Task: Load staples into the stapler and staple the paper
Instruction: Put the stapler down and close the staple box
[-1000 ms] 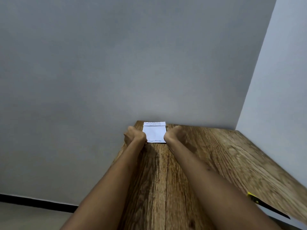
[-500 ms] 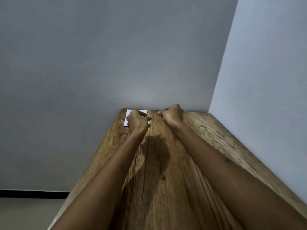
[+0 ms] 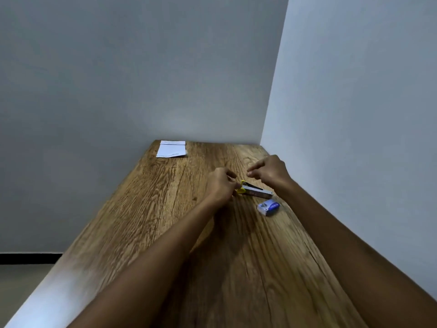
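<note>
One yellow stapler (image 3: 254, 191) lies hinged open, metal magazine showing.

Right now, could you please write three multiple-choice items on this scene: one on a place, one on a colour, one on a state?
1. Where does the paper lie on the table?
A. far left corner, at the wall
B. near edge
C. under the stapler

2. What colour is the staple box?
A. red
B. blue and white
C. green

3. What is the left hand doing?
A. resting flat
B. gripping the yellow end of the stapler
C. lifting the paper

Answers: 1 A, it sits against the back wall; 2 B, blue top, white side; 3 B, its fingers close on that end, while the right hand hovers empty.
</note>
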